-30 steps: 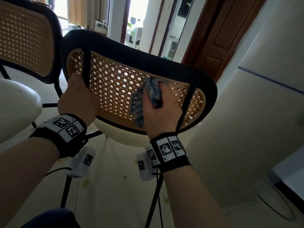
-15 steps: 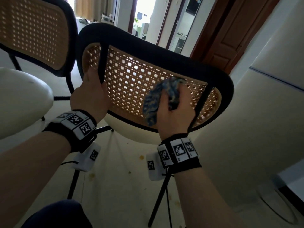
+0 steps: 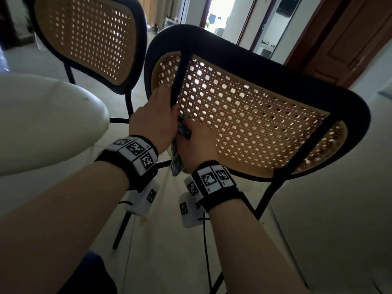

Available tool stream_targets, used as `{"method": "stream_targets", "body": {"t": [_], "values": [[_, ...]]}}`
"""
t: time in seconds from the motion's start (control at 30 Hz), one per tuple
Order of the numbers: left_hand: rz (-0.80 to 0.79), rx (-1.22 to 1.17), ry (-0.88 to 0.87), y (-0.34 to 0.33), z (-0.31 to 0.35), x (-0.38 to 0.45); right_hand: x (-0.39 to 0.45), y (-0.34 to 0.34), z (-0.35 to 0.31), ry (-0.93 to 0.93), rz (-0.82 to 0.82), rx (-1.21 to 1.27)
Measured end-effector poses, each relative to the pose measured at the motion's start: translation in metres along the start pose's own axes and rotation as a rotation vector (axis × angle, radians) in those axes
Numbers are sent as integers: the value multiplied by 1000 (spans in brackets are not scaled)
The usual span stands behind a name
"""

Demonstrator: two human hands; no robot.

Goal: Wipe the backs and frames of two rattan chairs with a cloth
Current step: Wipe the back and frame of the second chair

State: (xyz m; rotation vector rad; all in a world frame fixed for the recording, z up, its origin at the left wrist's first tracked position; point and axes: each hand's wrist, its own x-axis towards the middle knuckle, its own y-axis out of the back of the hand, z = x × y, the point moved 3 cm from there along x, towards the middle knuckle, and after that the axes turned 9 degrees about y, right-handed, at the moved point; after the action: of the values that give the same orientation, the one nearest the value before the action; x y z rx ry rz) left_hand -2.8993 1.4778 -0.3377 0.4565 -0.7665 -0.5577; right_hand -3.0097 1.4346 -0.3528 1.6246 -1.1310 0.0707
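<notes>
A rattan chair back point(image 3: 250, 115) with a black frame is tilted toward me and fills the middle of the view. My left hand point(image 3: 156, 119) grips its left black upright strut. My right hand point(image 3: 198, 143) is closed on a crumpled blue patterned cloth point(image 3: 177, 160), pressed against the lower left of the rattan panel, right beside my left hand. Part of the cloth hangs below my right palm. A second rattan chair back point(image 3: 89, 37) stands upright at the upper left.
A white cushioned seat point(image 3: 42, 119) sits at the left. Thin black chair legs point(image 3: 267, 200) run down to the pale tiled floor. A brown wooden door point(image 3: 347, 41) and a bright doorway lie beyond; a pale wall is at the right.
My right hand has slid the cloth left and down across the rattan, from mid-panel to beside my left hand. The view has shifted, so both chairs sit further right.
</notes>
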Motion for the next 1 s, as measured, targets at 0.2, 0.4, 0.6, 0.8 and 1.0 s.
{"method": "stream_targets", "body": {"t": [0.2,0.4,0.6,0.8,1.0], "values": [[39,-18,-23,-7,-4,0,-1,1,-1,-74,-85,-81],[37,-31,13,-9,-4,0,-19,24,15,-137,-121,-116],[3,-34,63,-8,-2,-3,-46,70,42,-237,-216,-263],[-55,-34,81,-2,0,-1,-48,98,47,-322,-405,-465],[-81,-82,64,-3,-1,1,-38,78,29,-252,-526,-605]]}}
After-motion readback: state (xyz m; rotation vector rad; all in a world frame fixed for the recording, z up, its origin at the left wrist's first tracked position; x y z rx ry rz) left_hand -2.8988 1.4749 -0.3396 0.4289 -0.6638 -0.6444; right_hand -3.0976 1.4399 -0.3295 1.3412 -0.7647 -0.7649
